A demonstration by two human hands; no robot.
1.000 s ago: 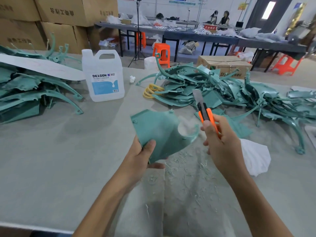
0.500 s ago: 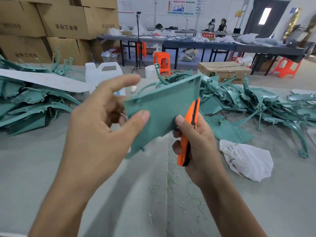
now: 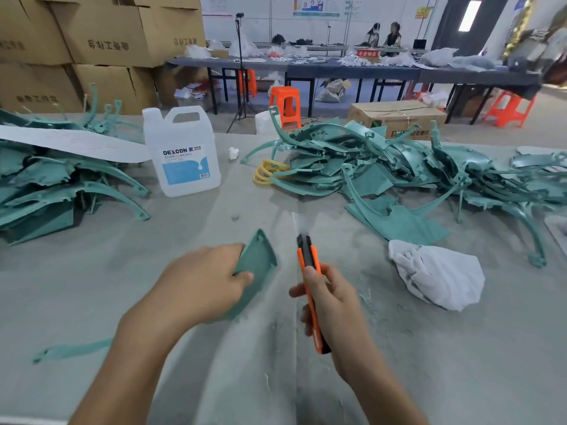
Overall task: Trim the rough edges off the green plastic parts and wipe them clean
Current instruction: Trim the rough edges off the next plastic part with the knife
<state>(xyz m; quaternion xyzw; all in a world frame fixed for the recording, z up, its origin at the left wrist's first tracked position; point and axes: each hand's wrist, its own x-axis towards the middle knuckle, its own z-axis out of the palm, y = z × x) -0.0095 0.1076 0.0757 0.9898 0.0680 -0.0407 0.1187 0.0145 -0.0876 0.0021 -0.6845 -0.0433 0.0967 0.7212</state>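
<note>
The left hand (image 3: 202, 286) grips one green part (image 3: 259, 262) low over the table (image 3: 92, 286). Its thumb is laid across the near face and the fingers are out of sight behind it. The part stands tilted, with its curved rim turned toward the right hand (image 3: 336, 305), which looks like a way of offering that edge to the cutter while keeping the holding fingers clear of it.

The right hand is wrapped round the orange knife (image 3: 310, 271), fingers curled on the handle, with the tool pointing up and away from the body. The blade (image 3: 299, 223) is only a pale blur, so I cannot tell how far it is extended. It appears to sit just beside the part's rim, not touching it.

I judge this to be the trimming step, with the knife poised between strokes. Pale shavings (image 3: 365, 295) scattered on the table by the hands suggest this is the regular cutting spot.

The cloth (image 3: 435, 274) lies crumpled near the knife hand. The jug (image 3: 181, 151) stands further back on the left. Both are within reach, probably for the wipe that comes after. Green parts are heaped on both sides, the left pile (image 3: 55, 185) and the right pile (image 3: 383, 167), likely so that finished and waiting pieces stay apart.
</note>
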